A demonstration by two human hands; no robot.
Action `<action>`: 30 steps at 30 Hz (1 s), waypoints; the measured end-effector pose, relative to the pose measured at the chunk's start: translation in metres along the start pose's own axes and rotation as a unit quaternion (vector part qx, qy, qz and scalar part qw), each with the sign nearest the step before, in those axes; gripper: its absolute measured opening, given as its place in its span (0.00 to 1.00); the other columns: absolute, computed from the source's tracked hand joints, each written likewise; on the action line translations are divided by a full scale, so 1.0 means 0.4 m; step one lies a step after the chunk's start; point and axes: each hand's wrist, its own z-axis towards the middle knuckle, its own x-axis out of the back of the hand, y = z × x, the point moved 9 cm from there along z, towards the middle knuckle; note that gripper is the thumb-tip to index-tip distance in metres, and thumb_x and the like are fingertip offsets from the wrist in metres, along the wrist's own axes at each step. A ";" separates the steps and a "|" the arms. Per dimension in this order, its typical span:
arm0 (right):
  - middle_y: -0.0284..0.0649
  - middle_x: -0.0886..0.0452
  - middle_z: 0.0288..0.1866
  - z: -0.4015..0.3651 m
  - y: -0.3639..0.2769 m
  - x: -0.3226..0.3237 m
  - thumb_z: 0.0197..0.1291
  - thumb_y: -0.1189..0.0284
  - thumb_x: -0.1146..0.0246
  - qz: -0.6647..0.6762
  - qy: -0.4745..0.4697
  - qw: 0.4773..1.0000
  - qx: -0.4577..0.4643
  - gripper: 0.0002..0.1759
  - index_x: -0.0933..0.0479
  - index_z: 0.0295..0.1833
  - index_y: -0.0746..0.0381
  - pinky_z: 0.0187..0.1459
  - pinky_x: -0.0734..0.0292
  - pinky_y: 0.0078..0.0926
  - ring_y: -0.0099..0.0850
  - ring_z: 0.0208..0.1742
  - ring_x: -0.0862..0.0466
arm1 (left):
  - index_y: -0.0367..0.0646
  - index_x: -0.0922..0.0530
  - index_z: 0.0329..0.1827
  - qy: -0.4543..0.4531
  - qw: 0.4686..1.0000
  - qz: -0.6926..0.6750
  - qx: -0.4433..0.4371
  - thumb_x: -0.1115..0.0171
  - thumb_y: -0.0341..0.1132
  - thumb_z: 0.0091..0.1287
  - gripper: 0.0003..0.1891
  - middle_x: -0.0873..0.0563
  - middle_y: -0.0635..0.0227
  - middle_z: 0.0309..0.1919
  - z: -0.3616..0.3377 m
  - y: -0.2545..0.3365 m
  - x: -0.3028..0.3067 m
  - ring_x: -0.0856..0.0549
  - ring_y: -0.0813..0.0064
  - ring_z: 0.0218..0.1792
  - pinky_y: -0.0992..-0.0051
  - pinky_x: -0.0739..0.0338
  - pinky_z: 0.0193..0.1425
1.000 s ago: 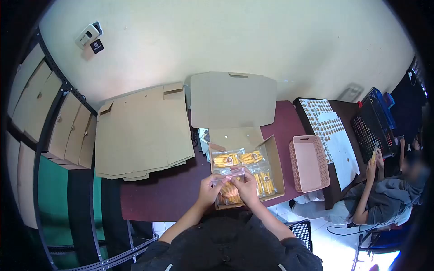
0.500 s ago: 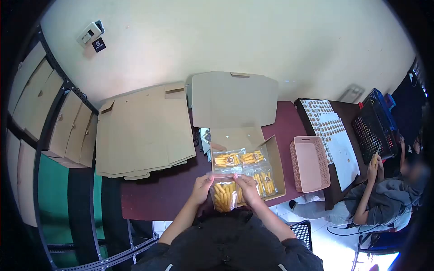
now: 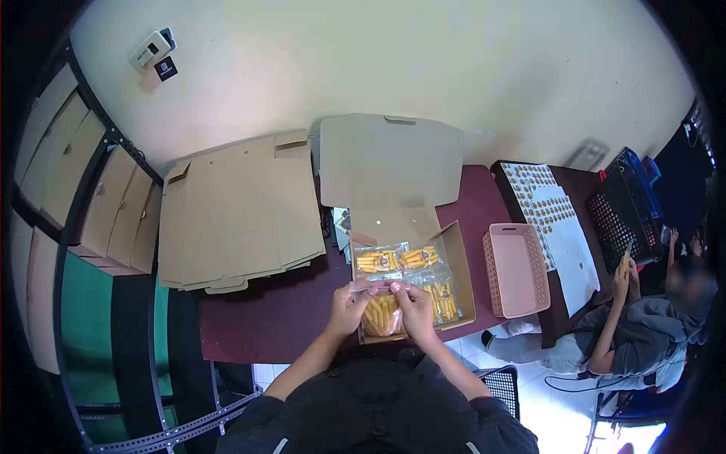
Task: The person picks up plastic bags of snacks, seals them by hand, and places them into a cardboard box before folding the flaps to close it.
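A clear plastic pouch of yellow stick-shaped snacks (image 3: 383, 316) hangs by its top edge between my two hands, over the near left part of an open cardboard box (image 3: 458, 272). My left hand (image 3: 347, 309) pinches the pouch's upper left corner. Along the same top edge, my right hand (image 3: 415, 312) has thumb and fingers closed on the right side. Inside the box lie more snack pouches, among them one at the back left (image 3: 378, 260) and one at the back right (image 3: 420, 257). The pouch and my hands hide the near left of the box.
Flattened cardboard boxes (image 3: 240, 216) are stacked on the left. The raised box lid (image 3: 392, 160) leans toward the wall. To the right stand a pink basket (image 3: 523, 303), sticker sheets (image 3: 563, 227) and a black crate (image 3: 624, 216). A seated person (image 3: 643, 329) holds something yellow.
The pouch has moved slightly up and to the right, further over the box. My left fingers have shifted along its top edge, closer to my right hand.
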 end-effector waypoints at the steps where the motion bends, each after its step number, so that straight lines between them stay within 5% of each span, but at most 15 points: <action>1: 0.38 0.18 0.37 0.002 0.014 -0.003 0.63 0.68 0.42 0.037 -0.020 0.998 -0.045 0.14 0.21 0.45 0.69 0.45 0.28 0.20 0.22 0.41 0.22 | 0.38 0.19 0.44 0.000 1.000 0.009 0.006 0.43 0.35 0.66 0.11 0.15 0.65 0.40 0.001 0.011 0.000 0.21 0.78 0.44 0.76 0.29 0.51; 8: 0.40 0.19 0.40 0.000 0.058 0.022 0.66 0.68 0.48 0.157 -0.058 0.981 -0.098 0.16 0.24 0.46 0.71 0.47 0.28 0.21 0.24 0.41 0.21 | 0.33 0.27 0.57 -0.170 0.981 -0.018 0.095 0.53 0.38 0.71 0.19 0.21 0.63 0.53 -0.009 0.047 -0.046 0.26 0.78 0.54 0.76 0.37 0.61; 13: 0.41 0.20 0.41 -0.009 0.049 0.018 0.67 0.69 0.50 0.226 -0.062 0.964 -0.125 0.15 0.25 0.45 0.71 0.46 0.28 0.21 0.24 0.42 0.21 | 0.36 0.32 0.62 -0.262 0.955 -0.027 0.140 0.51 0.37 0.70 0.20 0.26 0.62 0.58 -0.032 0.022 -0.064 0.29 0.79 0.57 0.76 0.36 0.61; 17: 0.40 0.19 0.42 0.012 -0.011 0.070 0.68 0.66 0.50 0.012 0.038 0.999 0.035 0.18 0.24 0.50 0.70 0.49 0.30 0.21 0.23 0.43 0.23 | 0.36 0.36 0.63 0.017 1.000 -0.014 0.002 0.50 0.35 0.69 0.21 0.27 0.63 0.55 -0.004 0.044 -0.009 0.26 0.76 0.53 0.77 0.33 0.57; 19: 0.42 0.19 0.42 0.015 -0.041 0.064 0.67 0.68 0.49 -0.064 0.054 0.994 0.069 0.17 0.24 0.50 0.69 0.51 0.32 0.24 0.28 0.45 0.23 | 0.37 0.35 0.62 0.007 0.997 -0.031 0.073 0.54 0.39 0.71 0.20 0.28 0.61 0.56 -0.019 0.004 0.000 0.26 0.74 0.54 0.76 0.34 0.58; 23: 0.47 0.22 0.47 -0.017 -0.114 -0.014 0.63 0.72 0.46 -0.234 0.024 0.951 0.199 0.15 0.24 0.53 0.64 0.54 0.33 0.31 0.39 0.50 0.24 | 0.38 0.37 0.64 -0.024 1.000 -0.005 0.018 0.50 0.42 0.69 0.24 0.29 0.62 0.56 -0.038 0.067 -0.088 0.30 0.71 0.58 0.70 0.37 0.62; 25: 0.47 0.25 0.51 -0.024 -0.105 -0.023 0.62 0.74 0.46 -0.223 0.022 0.952 0.209 0.15 0.24 0.53 0.62 0.54 0.33 0.32 0.41 0.51 0.25 | 0.38 0.41 0.66 -0.035 0.994 -0.101 0.022 0.46 0.42 0.67 0.28 0.30 0.61 0.57 -0.035 0.069 -0.103 0.30 0.71 0.58 0.72 0.37 0.61; 27: 0.46 0.29 0.54 -0.025 -0.079 -0.032 0.64 0.74 0.48 -0.187 -0.018 0.966 0.175 0.16 0.25 0.56 0.63 0.54 0.33 0.27 0.36 0.53 0.27 | 0.36 0.38 0.63 -0.011 0.989 -0.139 0.043 0.41 0.39 0.64 0.28 0.28 0.61 0.55 -0.039 0.057 -0.091 0.28 0.74 0.57 0.74 0.34 0.59; 29: 0.46 0.32 0.57 -0.028 -0.077 -0.030 0.62 0.74 0.45 -0.242 -0.026 0.954 0.177 0.16 0.26 0.56 0.63 0.57 0.36 0.30 0.37 0.57 0.31 | 0.36 0.35 0.59 0.022 0.999 -0.035 -0.005 0.38 0.36 0.62 0.25 0.26 0.62 0.52 -0.037 0.045 -0.064 0.26 0.76 0.54 0.77 0.30 0.54; 30: 0.46 0.34 0.59 -0.033 -0.101 -0.023 0.60 0.75 0.43 -0.291 0.021 0.934 0.204 0.17 0.27 0.55 0.62 0.58 0.38 0.33 0.37 0.60 0.33 | 0.36 0.29 0.49 0.051 0.996 -0.062 0.023 0.36 0.34 0.61 0.17 0.21 0.65 0.44 -0.043 0.028 -0.054 0.23 0.79 0.48 0.79 0.28 0.48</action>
